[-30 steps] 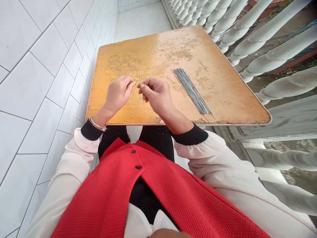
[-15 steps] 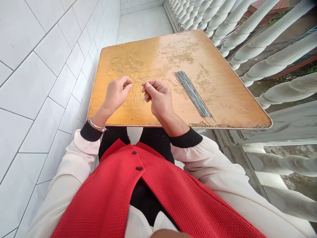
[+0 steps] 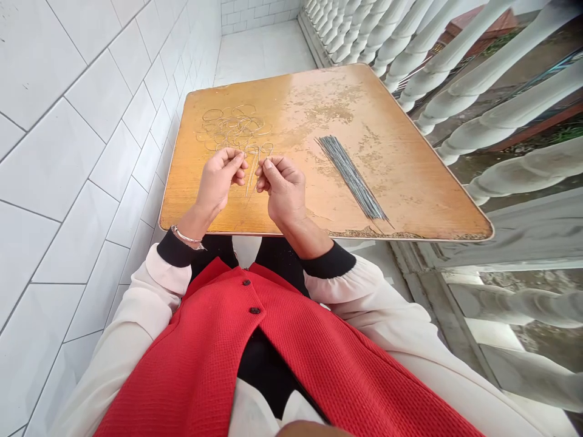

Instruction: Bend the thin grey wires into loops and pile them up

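Note:
My left hand [image 3: 222, 175] is closed in a pinch, thumb against the fingers, at what looks like a thin wire. Facing it across a small gap, my right hand [image 3: 286, 185] pinches in the same way; the wire at the fingertips is barely visible. Just beyond and between the hands lie several wires with looped tops and straight ends [image 3: 253, 173]. Farther back on the table is a loose tangle of wire loops [image 3: 237, 124]. A bundle of straight grey wires [image 3: 351, 176] lies slantwise to the right of my right hand.
The worn wooden table [image 3: 310, 91] has peeling patches and a rough front edge close to my lap. A white tiled wall [image 3: 95, 133] runs along the left. White balusters [image 3: 455, 91] line the right side.
Both hands have come a little closer together. My right hand has shifted left and slightly nearer to me, and my left hand has moved slightly right. The view has tilted a little.

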A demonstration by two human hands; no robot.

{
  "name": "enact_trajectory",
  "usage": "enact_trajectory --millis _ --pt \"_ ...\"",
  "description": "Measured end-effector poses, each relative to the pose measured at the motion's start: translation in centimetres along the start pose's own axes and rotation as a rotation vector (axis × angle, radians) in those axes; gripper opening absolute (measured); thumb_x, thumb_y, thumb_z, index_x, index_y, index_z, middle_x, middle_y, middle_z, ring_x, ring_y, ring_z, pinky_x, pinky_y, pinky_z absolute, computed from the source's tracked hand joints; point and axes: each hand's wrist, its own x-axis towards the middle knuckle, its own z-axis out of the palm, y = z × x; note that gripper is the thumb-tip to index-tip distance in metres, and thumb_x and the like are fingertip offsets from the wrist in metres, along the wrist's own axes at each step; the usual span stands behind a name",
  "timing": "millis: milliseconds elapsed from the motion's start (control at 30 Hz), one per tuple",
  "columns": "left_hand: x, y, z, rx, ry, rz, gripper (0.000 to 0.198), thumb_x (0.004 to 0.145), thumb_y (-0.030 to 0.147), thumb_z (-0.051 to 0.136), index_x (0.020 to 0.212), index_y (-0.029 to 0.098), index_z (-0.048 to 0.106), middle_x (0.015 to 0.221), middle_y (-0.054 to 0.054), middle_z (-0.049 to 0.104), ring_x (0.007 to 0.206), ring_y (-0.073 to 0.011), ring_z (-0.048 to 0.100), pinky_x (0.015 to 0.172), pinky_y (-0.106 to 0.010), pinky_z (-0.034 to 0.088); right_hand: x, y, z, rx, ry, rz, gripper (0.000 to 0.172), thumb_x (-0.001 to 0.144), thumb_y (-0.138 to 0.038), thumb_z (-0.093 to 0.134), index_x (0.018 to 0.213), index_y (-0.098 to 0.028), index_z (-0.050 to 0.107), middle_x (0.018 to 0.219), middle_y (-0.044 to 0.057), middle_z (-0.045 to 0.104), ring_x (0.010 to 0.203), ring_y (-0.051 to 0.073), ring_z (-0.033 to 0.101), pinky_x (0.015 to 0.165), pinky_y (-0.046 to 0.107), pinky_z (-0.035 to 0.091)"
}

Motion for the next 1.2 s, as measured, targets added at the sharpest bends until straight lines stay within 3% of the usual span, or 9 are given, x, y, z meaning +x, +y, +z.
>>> enact_trajectory --millis 300,667,800,933,1033,1100,1200 --pt "0.7 -1.9 -0.5 0.008 -0.063 0.008 0.021 0.105 0.023 0.048 0.085 0.019 0.053 0.079 0.003 0.063 0.062 -0.0012 0.058 0.062 -0.015 0.049 -0.1 -0.4 0.1 -0.019 -0.019 0.071 0.031 0.092 -0.050 0.071 0.082 -0.022 0.060 0.077 -0.003 0.059 0.055 0.005 0.049 0.053 0.020 0.043" --pt "0.1 -0.4 -1.5 0.074 -0.098 -0.027 0.024 0.099 0.031 0.060 0.079 0.019 0.054 0.072 0.003 0.064 0.054 -0.0020 0.053 0.053 -0.016 0.043 -0.3 -0.5 -0.2 0.017 -0.016 0.103 0.017 0.091 -0.033 0.072 0.084 -0.021 0.062 0.074 -0.004 0.058 0.052 0.005 0.046 0.052 0.020 0.042" --pt "0.0 -0.9 -1.6 0.135 -0.064 0.022 0.017 0.099 0.032 0.060 0.088 0.020 0.059 0.078 0.002 0.068 0.058 -0.0033 0.057 0.056 -0.017 0.046 -0.3 -0.5 -0.2 0.028 -0.023 0.117 0.016 0.091 -0.031 0.071 0.083 -0.021 0.061 0.074 -0.004 0.058 0.051 0.005 0.047 0.051 0.020 0.042" --pt "-0.2 -2.1 -3.0 0.334 -0.073 0.201 0.019 0.099 0.036 0.058 0.114 0.024 0.062 0.094 -0.001 0.072 0.066 -0.0061 0.064 0.060 -0.019 0.049 -0.1 -0.8 -0.6 0.032 -0.029 0.133 0.016 0.090 -0.030 0.071 0.083 -0.020 0.061 0.073 -0.004 0.057 0.050 0.004 0.046 0.049 0.019 0.042" --pt "-0.2 -2.7 -4.9 0.591 -0.104 0.517 0.029 0.100 0.037 0.054 0.126 0.028 0.063 0.110 -0.005 0.072 0.083 -0.0107 0.069 0.073 -0.023 0.054 -0.1 -1.0 -0.8 0.007 -0.036 0.143 0.018 0.090 -0.033 0.072 0.083 -0.021 0.061 0.073 -0.004 0.057 0.049 0.004 0.046 0.047 0.019 0.041" --pt "0.1 -2.8 -6.1 0.820 -0.197 0.729 0.031 0.100 0.033 0.050 0.126 0.028 0.067 0.115 -0.007 0.072 0.099 -0.0153 0.069 0.083 -0.028 0.054 -0.1 -1.1 -0.8 0.004 -0.047 0.153 0.019 0.090 -0.033 0.073 0.082 -0.021 0.061 0.073 -0.004 0.057 0.049 0.004 0.046 0.046 0.019 0.041" --pt "0.9 -2.2 -7.0 0.936 -0.278 0.764 0.027 0.099 0.036 0.051 0.114 0.027 0.072 0.104 -0.006 0.073 0.090 -0.0154 0.068 0.076 -0.029 0.050 -0.2 -1.3 -0.7 0.010 -0.070 0.169 0.019 0.089 -0.033 0.074 0.082 -0.020 0.062 0.071 -0.004 0.057 0.047 0.004 0.044 0.045 0.019 0.040"
